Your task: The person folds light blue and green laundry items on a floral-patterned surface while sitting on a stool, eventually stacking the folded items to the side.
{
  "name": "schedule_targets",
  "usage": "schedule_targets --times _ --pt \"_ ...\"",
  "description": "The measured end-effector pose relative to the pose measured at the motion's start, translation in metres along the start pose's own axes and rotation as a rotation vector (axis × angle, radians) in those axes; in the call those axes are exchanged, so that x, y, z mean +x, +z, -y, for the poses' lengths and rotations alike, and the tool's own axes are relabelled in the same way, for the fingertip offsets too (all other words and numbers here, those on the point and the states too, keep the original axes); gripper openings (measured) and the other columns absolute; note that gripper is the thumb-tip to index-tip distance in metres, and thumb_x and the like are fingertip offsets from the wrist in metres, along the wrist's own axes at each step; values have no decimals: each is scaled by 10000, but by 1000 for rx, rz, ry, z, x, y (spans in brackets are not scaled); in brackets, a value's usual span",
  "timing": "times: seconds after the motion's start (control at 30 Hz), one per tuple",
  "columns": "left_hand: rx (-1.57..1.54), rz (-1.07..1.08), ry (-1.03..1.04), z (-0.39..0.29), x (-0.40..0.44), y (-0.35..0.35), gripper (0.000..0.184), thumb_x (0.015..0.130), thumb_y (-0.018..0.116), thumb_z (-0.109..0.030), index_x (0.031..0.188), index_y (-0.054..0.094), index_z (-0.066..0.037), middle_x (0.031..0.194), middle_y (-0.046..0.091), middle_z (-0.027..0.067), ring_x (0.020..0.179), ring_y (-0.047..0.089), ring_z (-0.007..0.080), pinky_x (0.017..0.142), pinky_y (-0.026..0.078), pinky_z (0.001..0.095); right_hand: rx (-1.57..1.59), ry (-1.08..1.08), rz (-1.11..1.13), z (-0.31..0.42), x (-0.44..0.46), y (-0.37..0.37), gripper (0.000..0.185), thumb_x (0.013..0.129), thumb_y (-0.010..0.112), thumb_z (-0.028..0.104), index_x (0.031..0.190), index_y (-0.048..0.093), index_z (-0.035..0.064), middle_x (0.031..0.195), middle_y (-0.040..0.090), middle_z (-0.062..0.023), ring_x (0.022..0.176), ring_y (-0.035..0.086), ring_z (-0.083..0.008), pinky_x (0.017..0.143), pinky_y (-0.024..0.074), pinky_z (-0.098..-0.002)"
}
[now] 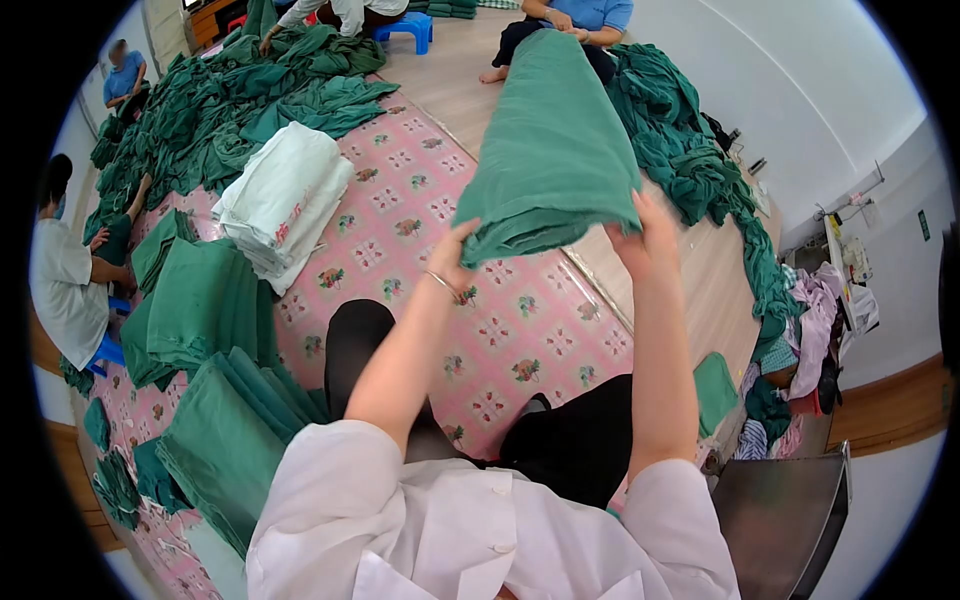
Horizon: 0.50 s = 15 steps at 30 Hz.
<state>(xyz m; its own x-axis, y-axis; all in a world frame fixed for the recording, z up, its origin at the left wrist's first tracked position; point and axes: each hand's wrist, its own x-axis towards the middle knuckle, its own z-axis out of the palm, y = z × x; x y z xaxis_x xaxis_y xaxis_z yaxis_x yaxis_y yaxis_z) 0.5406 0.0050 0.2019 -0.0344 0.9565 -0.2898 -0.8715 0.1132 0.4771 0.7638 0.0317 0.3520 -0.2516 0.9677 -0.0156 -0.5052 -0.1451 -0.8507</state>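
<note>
A long green cloth (560,140), folded in layers, stretches away from me above the pink patterned floor covering. My left hand (455,258) is closed on its near left corner, with a bracelet at the wrist. At the near right corner, my right hand (643,235) grips the edge of the same cloth. The far end of the cloth lies by the hands of a seated person in a blue top (603,14); whether those hands hold it I cannot tell.
Green cloth heaps (230,100) lie at the back left, another (680,130) at the right. A white folded stack (290,190) and green folded stacks (210,310) stand left. Other people sit around, one in white (68,280). A dark box (780,510) is at lower right.
</note>
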Motion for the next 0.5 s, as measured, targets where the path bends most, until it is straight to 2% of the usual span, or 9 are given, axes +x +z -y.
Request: schedule_targets --times 0.07,0.13,0.17,0.23,0.27,0.37,0.43,0.47,0.5 --pt "-3 55 10 -32 -7 -6 271 837 560 -182 1035 524 -1 917 608 116 778 616 218 663 518 367 -6 34 -78 -19 -17 -49 265 858 492 139 1106 501 45 1064 563 -58 907 549 -168 793 441 -329" --pt "378 62 123 -58 -27 1 265 812 589 -112 1037 518 8 879 612 99 727 616 197 612 520 332 -37 187 -254 -52 -40 -83 250 857 487 121 1090 511 34 1038 579 -76 888 561 -176 744 464 -333" --pt "382 57 124 -61 -29 -2 265 812 589 -112 1037 518 8 879 612 99 727 616 197 612 520 332 -74 290 -345 -72 -50 -94 242 856 488 113 1080 516 27 1018 588 -87 877 567 -183 720 471 -337" --pt "660 14 59 -67 -33 -8 272 805 590 -78 1048 507 13 857 614 93 704 616 183 604 520 298 -52 362 -269 -114 -56 -128 218 857 490 111 1053 526 23 987 595 -86 871 566 -183 718 469 -336" --pt "666 11 57 -70 -33 -12 272 805 590 -78 1048 507 13 857 614 93 704 616 183 604 520 298 -34 430 -199 -129 -57 -139 196 857 491 109 1026 536 19 956 602 -85 865 566 -183 716 466 -335" --pt "762 -27 -74 -76 -24 -34 306 793 587 -66 1076 509 23 904 609 98 749 611 191 646 508 321 -150 410 -228 -161 -58 -132 153 864 477 98 977 543 19 912 598 -70 841 562 -186 707 461 -332" --pt "1169 -25 -151 -83 -12 -54 313 778 625 -153 1006 551 47 901 617 113 761 613 216 662 504 335 -238 522 -277 -187 -56 -137 132 862 480 106 950 542 30 884 585 -68 787 550 -202 657 452 -354" --pt "1171 -29 -153 -84 -7 -63 313 778 625 -153 1006 551 47 901 617 113 761 613 216 662 504 335 -225 551 -266 -210 -57 -145 130 860 491 132 946 538 46 871 576 -71 737 542 -214 601 450 -372" --pt "1643 -38 -279 -85 -3 -71 365 760 644 -215 997 564 51 925 615 124 776 612 224 671 500 340 -274 635 -303 -221 -64 -138 123 861 488 134 938 532 48 858 565 -76 739 532 -229 610 444 -388"
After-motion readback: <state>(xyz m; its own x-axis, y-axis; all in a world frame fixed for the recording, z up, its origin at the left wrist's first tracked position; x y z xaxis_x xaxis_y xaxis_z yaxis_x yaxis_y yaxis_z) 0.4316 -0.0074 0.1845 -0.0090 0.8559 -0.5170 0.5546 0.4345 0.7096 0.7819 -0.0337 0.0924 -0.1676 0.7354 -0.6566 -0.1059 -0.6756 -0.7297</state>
